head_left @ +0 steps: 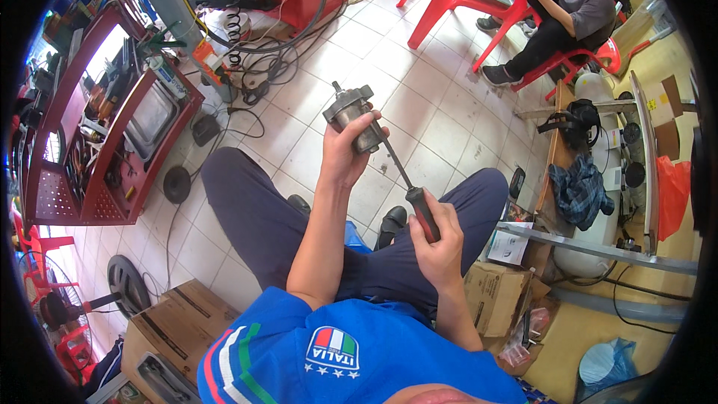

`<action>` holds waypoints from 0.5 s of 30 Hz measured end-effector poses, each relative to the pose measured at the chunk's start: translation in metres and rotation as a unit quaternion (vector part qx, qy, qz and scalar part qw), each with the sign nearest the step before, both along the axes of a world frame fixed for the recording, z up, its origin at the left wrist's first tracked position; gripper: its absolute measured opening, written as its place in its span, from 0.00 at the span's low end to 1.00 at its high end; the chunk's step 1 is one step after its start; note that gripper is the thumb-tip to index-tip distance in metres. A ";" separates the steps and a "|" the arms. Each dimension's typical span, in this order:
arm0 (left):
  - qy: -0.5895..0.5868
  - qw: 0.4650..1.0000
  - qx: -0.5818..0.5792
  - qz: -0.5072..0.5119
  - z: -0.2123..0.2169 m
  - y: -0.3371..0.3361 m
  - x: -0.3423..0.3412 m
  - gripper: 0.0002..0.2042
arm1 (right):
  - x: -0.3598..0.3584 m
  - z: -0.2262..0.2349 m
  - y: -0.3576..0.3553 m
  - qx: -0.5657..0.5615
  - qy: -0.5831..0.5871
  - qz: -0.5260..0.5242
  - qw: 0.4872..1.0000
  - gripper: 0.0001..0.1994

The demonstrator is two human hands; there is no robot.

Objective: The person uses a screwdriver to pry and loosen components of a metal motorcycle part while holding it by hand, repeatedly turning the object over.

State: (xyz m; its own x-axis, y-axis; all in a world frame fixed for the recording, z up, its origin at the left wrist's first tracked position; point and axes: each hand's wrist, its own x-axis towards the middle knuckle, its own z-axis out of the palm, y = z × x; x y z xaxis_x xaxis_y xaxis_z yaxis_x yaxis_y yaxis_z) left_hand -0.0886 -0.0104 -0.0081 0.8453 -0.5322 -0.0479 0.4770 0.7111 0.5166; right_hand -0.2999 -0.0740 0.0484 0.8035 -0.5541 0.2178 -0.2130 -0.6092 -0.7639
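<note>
Centrally, at twelve o'clock of the seated person's lap, the left hand (345, 151) is clenched around a grey cylindrical metal motor part (354, 118), held upright above the white tiled floor (419, 116). Right hand (437, 243), at four o'clock from it, grips a red-and-black-handled screwdriver (421, 212), shaft tip touching the part's lower side.
</note>
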 end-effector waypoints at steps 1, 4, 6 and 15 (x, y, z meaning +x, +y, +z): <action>0.000 1.000 0.003 0.001 0.000 0.001 0.000 0.21 | 0.000 0.000 0.001 -0.024 0.001 -0.006 1.000 0.22; 0.008 1.000 -0.017 -0.005 -0.001 0.000 0.002 0.21 | 0.000 0.000 0.001 -0.064 0.001 -0.008 0.998 0.23; 0.012 1.000 -0.022 0.001 0.001 0.000 0.001 0.21 | 0.000 0.003 0.001 -0.048 0.001 0.005 0.999 0.25; 0.049 0.996 -0.067 0.036 0.007 0.005 0.006 0.17 | -0.005 0.004 -0.003 0.203 -0.110 0.014 0.973 0.12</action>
